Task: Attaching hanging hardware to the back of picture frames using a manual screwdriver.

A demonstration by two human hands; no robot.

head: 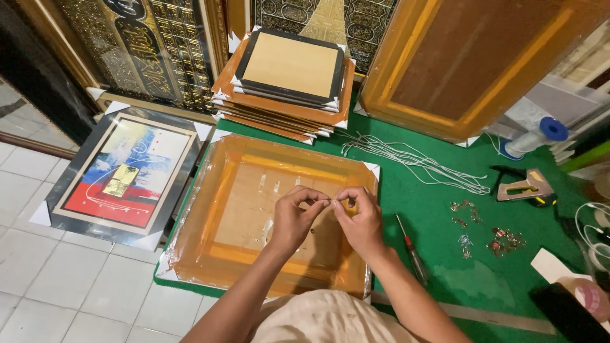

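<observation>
L hand [293,219], R hand [359,222] pinch tiny item, unclear, over wrapped frame [210,216].

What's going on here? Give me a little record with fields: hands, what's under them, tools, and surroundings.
left hand: left hand, fingers pinched, meeting the other hand over the frame
right hand: right hand, pinching something too small to identify
under the hands: wrapped frame, lying face down in orange film
tools: screwdriver; staple gun; small metal hardware
cord: white strings; thread spool
surroundings: stack of frames; colourful framed picture; green mat
</observation>
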